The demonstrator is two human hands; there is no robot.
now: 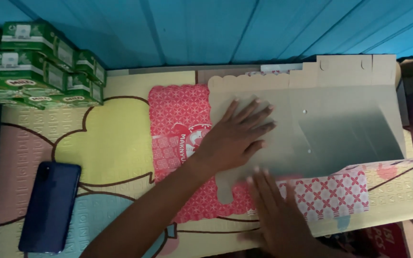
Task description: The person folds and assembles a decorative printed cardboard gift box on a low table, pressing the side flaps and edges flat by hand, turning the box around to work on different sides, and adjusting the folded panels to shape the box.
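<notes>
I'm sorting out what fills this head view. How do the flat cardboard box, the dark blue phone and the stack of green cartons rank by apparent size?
1. Flat cardboard box, by far the largest, pressed down by both hands.
2. and 3. Stack of green cartons and dark blue phone look close; the stack is cut off by the frame edge, so I won't rank them.

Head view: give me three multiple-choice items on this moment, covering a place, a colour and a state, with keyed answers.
1. Where does the phone lie?
A. on the mat, lower left
B. on the grey cardboard
C. on the green cartons

2. What colour are the stacked cartons at upper left?
A. red
B. green
C. blue

3. How is the left hand set?
A. clenched in a fist
B. pinching a flap
C. flat, fingers spread

Answers: 1 A, it rests on the play mat left of the arm; 2 B, their sides are green; 3 C, the palm presses on the grey cardboard panel.
</notes>
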